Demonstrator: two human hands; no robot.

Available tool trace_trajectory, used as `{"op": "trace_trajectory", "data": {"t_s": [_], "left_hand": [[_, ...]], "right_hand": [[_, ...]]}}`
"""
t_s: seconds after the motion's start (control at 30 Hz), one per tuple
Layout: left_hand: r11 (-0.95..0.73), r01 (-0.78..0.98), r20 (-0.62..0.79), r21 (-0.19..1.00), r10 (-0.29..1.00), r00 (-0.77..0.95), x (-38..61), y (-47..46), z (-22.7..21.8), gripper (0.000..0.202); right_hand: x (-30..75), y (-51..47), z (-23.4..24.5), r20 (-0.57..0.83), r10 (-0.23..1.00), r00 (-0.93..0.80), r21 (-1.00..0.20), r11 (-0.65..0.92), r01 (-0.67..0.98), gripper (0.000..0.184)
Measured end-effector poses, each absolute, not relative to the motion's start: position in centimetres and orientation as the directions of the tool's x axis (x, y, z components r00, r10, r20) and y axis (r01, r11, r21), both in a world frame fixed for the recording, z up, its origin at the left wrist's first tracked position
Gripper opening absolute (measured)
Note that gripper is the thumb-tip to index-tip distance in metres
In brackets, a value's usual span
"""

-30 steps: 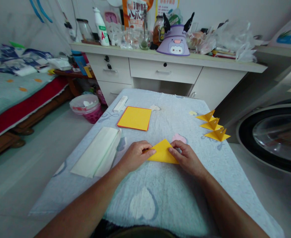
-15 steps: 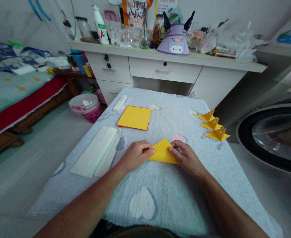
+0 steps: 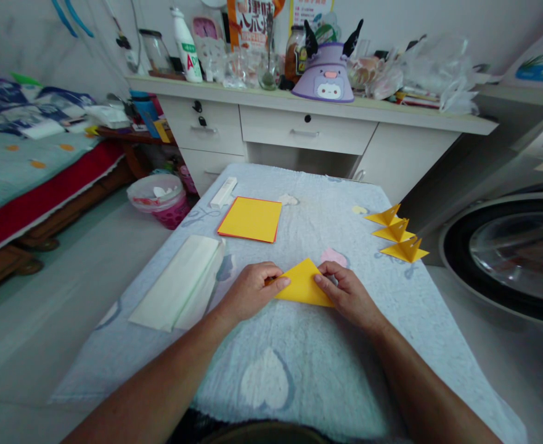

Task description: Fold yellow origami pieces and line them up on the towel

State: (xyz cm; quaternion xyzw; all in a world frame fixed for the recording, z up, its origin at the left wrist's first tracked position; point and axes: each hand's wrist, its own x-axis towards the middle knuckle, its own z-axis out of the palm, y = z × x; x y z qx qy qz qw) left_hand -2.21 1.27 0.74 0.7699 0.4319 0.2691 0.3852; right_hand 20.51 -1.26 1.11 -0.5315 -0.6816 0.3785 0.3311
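A yellow sheet of paper folded into a triangle is held between my two hands, its peak pointing away from me. My left hand pinches its left corner, thumb on top and fingers curled beneath. On the right side my right hand grips it the same way, thumb pressed on the upper face. Beyond my left hand lies a stack of square paper, yellow on top with a red edge showing below. Several folded yellow paper shapes stand in a row at the table's right edge.
A pale folded cloth or paper packet lies left of my forearm. Behind the stack sits a small white box. The patterned tablecloth covers the table. Beside it are a waste bin, a white cabinet and a washing machine.
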Motion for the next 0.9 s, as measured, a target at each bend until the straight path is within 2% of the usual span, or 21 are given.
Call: {"op": "trace_trajectory", "data": {"t_s": [0.13,0.33,0.53,0.63,0.73,0.9], "left_hand": [[-0.327,0.464,0.076,0.823,0.873,0.482,-2.3,1.3,0.8,0.029],[-0.394,0.45,0.164,0.801,0.868,0.469,-2.3,1.4,0.6,0.025],[-0.355,0.527,0.089,0.772,0.881,0.464,-2.2,1.4,0.5,0.028],[-0.318,0.545,0.051,0.776,0.892,0.448,-2.0,1.3,0.4,0.027],[-0.289,0.575,0.018,0.765,0.903,0.43,-1.9,1.2,0.4,0.026],[-0.289,0.685,-0.01,0.669,0.918,0.396,-1.5,1.2,0.4,0.024]], "right_hand": [[20.6,-1.3,1.1,0.045,0.976,-0.214,-0.875,0.142,0.462,0.027],[20.4,-1.3,1.1,0.036,0.977,-0.21,-0.875,0.133,0.466,0.026],[20.4,-1.1,0.4,0.021,0.98,-0.196,-0.854,0.119,0.507,0.025],[20.3,-1.0,0.2,0.043,0.983,-0.178,-0.78,0.145,0.609,0.023],[20.1,-0.8,0.2,0.073,0.98,-0.186,-0.651,0.188,0.735,0.021],[19.5,-0.5,0.5,0.08,0.976,-0.204,-0.438,0.218,0.872,0.021]]}}
